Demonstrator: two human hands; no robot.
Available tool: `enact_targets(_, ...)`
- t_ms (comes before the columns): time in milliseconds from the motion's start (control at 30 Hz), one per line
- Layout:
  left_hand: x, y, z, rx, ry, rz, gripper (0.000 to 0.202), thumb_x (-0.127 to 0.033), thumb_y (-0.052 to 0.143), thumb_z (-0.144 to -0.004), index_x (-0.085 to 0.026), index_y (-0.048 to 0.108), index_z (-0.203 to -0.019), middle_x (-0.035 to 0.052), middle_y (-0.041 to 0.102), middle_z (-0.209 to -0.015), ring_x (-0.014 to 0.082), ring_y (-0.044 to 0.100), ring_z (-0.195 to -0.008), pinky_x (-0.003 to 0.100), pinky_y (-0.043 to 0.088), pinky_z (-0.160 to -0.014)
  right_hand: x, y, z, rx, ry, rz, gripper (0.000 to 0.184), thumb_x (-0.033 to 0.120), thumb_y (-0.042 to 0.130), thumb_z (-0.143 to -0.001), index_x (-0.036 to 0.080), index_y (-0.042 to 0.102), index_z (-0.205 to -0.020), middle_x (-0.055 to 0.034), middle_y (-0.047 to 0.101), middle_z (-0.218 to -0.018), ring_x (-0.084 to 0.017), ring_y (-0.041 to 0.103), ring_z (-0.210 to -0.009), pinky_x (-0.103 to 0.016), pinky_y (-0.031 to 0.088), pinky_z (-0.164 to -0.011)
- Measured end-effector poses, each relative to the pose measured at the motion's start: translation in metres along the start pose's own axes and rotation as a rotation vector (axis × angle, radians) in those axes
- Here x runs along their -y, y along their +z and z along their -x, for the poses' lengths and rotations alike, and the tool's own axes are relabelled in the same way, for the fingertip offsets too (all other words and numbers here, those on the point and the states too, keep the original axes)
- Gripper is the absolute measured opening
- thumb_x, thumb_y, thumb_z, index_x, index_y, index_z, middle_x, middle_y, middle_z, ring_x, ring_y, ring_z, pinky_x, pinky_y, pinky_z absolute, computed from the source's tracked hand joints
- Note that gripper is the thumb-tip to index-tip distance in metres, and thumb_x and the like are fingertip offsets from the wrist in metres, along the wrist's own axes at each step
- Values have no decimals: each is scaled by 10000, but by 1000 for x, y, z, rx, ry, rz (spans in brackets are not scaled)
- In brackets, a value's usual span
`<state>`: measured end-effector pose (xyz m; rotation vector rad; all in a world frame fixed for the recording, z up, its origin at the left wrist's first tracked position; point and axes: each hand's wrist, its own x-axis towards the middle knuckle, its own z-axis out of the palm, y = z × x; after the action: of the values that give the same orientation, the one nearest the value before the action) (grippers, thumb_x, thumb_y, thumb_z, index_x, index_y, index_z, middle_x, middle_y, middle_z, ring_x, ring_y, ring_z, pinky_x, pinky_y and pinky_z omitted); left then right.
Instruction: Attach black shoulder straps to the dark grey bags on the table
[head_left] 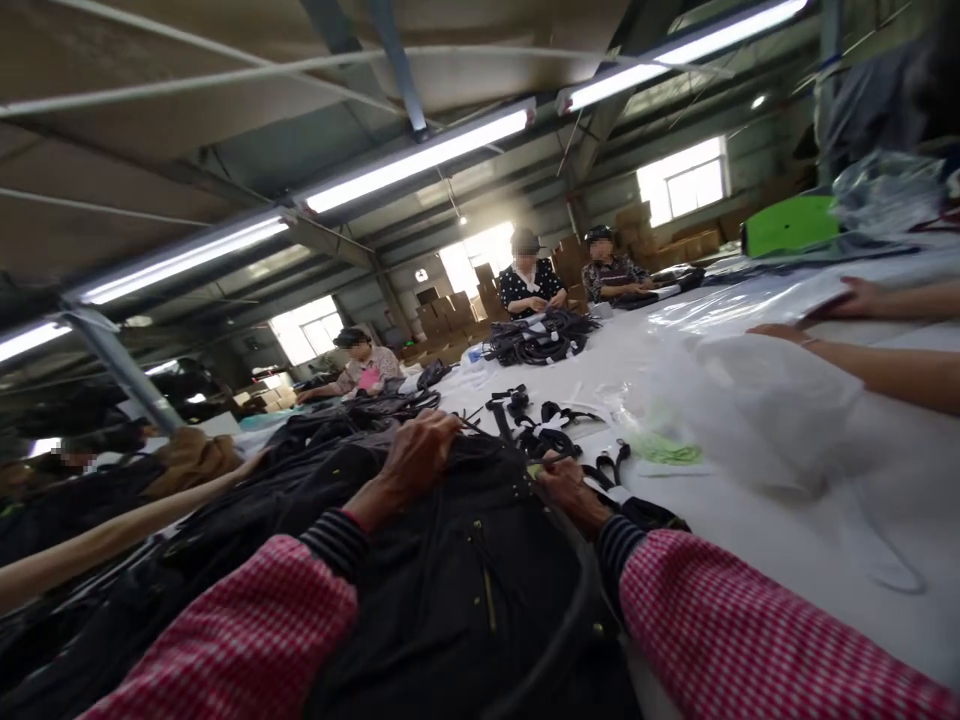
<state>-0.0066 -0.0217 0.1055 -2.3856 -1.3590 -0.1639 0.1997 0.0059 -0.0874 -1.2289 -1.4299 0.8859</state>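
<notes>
Here the garment [442,570], spread on the bench [720,515], is gripped at its far edge by the left hand [415,455] and right hand [571,492], set apart, and is best held evenly taut, clear of the straps [550,442].

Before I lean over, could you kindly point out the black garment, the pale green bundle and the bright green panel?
Black garment [450,580], head view: middle of its fabric.
Pale green bundle [669,449], head view: its middle.
Bright green panel [789,224], head view: its broad face.
</notes>
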Motion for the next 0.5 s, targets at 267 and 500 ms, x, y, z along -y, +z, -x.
enact_targets(267, -98, 53, 46, 211, 703, 219, 400, -141, 624, -879, -281, 546, -1246, 19, 616, -1344, 243, 467, -1284, 339, 442, -885, -3, -3, -8, -36, 50, 100, 122, 235, 593, -766, 210, 528, -665, 13, 588, -633, -158, 574, -668, -246, 411, -608)
enact_targets(500, -57, 59, 56, 321, 628, 118, 144, -136, 583, -923, -232, 611, -1026, 28, 679, -931, 222, 571, -1012, 336, 393, -838, 1, -3, 3, 12, 69, 73, 94, 224, 524, -820, 205, 517, -728, 21, 605, -632, -123, 543, -558, -228, 376, -541)
